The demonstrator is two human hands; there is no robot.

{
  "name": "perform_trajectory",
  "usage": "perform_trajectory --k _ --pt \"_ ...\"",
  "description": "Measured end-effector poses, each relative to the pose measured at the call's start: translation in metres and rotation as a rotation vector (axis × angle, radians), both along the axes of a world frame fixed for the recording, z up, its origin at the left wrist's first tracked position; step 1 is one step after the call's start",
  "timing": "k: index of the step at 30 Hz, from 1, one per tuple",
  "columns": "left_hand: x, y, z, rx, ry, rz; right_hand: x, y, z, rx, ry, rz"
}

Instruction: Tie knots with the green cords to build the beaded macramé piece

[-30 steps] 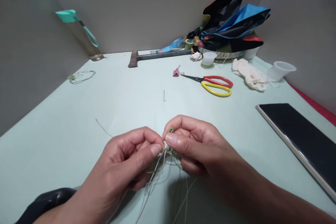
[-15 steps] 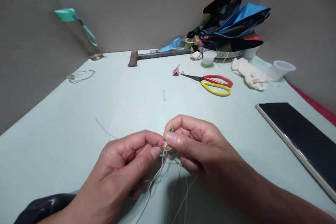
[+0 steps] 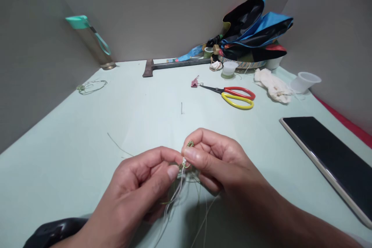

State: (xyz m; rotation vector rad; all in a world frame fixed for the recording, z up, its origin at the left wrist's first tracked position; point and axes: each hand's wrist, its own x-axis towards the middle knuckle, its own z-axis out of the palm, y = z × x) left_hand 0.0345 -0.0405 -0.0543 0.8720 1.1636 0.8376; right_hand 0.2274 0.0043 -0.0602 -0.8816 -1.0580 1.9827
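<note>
Currently, left hand (image 3: 136,178) and right hand (image 3: 221,162) pinched nearly shut on knotted green cord (image 3: 184,161), fingertips meeting above surface (image 3: 87,155); loose strands (image 3: 174,197) hanging below; scissors (image 3: 241,97) well apart.

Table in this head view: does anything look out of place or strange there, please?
A long-handled metal hammer lies at the back of the table. It looks odd because it is heavy and rough, while the left hand and right hand pinch a fine knotted cord.
</note>
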Motion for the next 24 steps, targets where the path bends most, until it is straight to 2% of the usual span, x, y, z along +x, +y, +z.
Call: perform_trajectory --k 3,12,24 --pt "-0.0009 0.0041 0.0007 0.049 0.003 0.001 -0.0001 0.0010 0.0025 -0.034 0.011 0.000" --pt "-0.0057 0.0072 -0.0008 0.029 -0.029 0.002 0.0036 0.0065 -0.0009 -0.001 0.053 0.018" --pt "-0.0086 0.0058 -0.0046 0.079 -0.036 -0.015 0.0060 0.0061 -0.0013 -0.046 0.079 0.114"
